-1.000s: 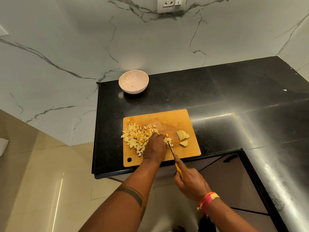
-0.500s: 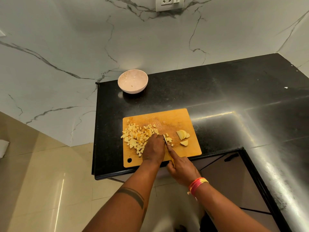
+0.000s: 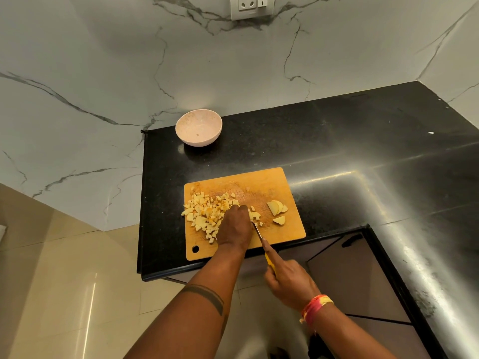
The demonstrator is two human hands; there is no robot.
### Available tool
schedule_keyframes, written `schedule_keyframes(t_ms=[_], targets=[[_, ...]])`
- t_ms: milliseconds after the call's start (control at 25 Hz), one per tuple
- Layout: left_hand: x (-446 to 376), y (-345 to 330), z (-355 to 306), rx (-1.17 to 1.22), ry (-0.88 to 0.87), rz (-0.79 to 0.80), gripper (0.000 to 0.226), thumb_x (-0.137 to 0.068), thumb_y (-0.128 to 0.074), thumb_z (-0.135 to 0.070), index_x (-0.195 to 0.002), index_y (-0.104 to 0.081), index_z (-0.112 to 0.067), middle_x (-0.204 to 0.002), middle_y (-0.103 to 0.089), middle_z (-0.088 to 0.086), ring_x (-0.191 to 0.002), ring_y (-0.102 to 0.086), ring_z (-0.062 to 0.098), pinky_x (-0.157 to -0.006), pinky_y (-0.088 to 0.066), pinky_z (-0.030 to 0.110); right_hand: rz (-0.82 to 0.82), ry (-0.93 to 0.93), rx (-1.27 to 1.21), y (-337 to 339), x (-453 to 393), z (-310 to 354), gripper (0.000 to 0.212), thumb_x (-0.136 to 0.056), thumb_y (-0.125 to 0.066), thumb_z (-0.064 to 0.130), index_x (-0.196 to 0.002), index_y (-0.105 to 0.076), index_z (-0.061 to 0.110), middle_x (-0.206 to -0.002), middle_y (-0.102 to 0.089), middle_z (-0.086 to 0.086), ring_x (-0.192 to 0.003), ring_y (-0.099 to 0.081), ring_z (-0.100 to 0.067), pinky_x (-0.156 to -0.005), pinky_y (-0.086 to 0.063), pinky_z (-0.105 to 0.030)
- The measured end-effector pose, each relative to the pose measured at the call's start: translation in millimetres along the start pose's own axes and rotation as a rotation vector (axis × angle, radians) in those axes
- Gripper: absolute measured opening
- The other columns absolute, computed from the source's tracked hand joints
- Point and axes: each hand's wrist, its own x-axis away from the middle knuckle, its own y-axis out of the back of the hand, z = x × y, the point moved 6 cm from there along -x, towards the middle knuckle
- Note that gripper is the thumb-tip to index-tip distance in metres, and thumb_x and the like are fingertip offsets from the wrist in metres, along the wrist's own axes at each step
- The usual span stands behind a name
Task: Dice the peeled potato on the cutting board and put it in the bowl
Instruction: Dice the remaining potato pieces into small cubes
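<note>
Underfoot lie glossy beige floor tiles; above them a polished black stone countertop (image 3: 337,141) meets a white grey-veined marble wall (image 3: 103,60) bearing a white socket plate (image 3: 252,7); a pale pink round bowl (image 3: 198,127) stands near the wall, well apart from the rectangular orange wooden cutting board (image 3: 264,182) at the counter's front edge. On the board, a heap of pale yellow diced potato cubes (image 3: 204,213) spreads at its left, and a few uncut potato slices (image 3: 276,211) lie at its right. The left hand (image 3: 234,226) presses down on a piece mid-board, fingers curled over it. The right hand (image 3: 287,283) grips the yellow-handled knife (image 3: 263,242), its long axis running from the hand up-left, tip toward the cubes. Compared with half a second before, the right hand has drawn back off the board, exposing more blade.
</note>
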Motion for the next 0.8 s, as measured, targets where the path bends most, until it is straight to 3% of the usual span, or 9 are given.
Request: schedule_keyframes(t_ms=[240,440,640,720,800], targets=[[-2,16,6,0.11,0.018,-0.082,0.029,-0.099,-0.048,-0.008,-0.123,-0.064,-0.013,-0.116,-0.063,0.01,-0.107,-0.06,0.028,-0.08,-0.052,0.038,-0.128,-0.057,-0.032,14,-19,-8,0.081,-0.099,-0.044,0.027,-0.158,0.01,0.039,-0.063,-0.054,0.002,-0.055,-0.052,-0.016,-0.051,-0.036,-0.033],[4,32,12,0.198,-0.014,-0.165,0.03,-0.099,-0.054,-0.011,-0.126,-0.065,-0.013,-0.121,-0.063,0.007,-0.113,-0.058,0.025,-0.089,-0.052,0.037,-0.099,-0.063,-0.036,1,-43,16,0.08,-0.099,-0.045,0.029,-0.159,0.007,0.036,-0.067,-0.054,0.0,-0.056,-0.051,-0.018,-0.053,-0.043,-0.037],[9,39,27,0.218,-0.002,-0.192,0.029,-0.099,-0.054,-0.013,-0.125,-0.066,-0.012,-0.119,-0.063,0.005,-0.111,-0.059,0.022,-0.091,-0.051,0.034,-0.098,0.004,-0.051,-5,-61,50,0.078,-0.1,-0.044,0.032,-0.16,0.006,0.034,-0.072,-0.059,-0.004,-0.057,-0.053,-0.019,-0.052,-0.041,-0.034],[8,39,36,0.345,0.106,-0.229,0.026,-0.1,-0.054,-0.018,-0.122,-0.067,-0.014,-0.115,-0.067,0.003,-0.106,-0.063,0.02,-0.087,-0.051,0.029,-0.139,0.04,-0.09,2,-57,55,0.076,-0.1,-0.045,0.03,-0.16,0.001,0.036,-0.071,-0.06,-0.004,-0.058,-0.054,-0.019,-0.054,-0.042,-0.036],[4,37,42,0.668,0.34,-0.215,0.024,-0.098,-0.061,-0.027,-0.119,-0.068,-0.018,-0.105,-0.072,0.001,-0.096,-0.068,0.018,-0.086,-0.054,0.029,-0.155,0.057,-0.21,11,-53,57,0.071,-0.1,-0.046,0.026,-0.16,-0.009,0.038,-0.067,-0.057,-0.001,-0.056,-0.051,-0.013,-0.052,-0.039,-0.033]])
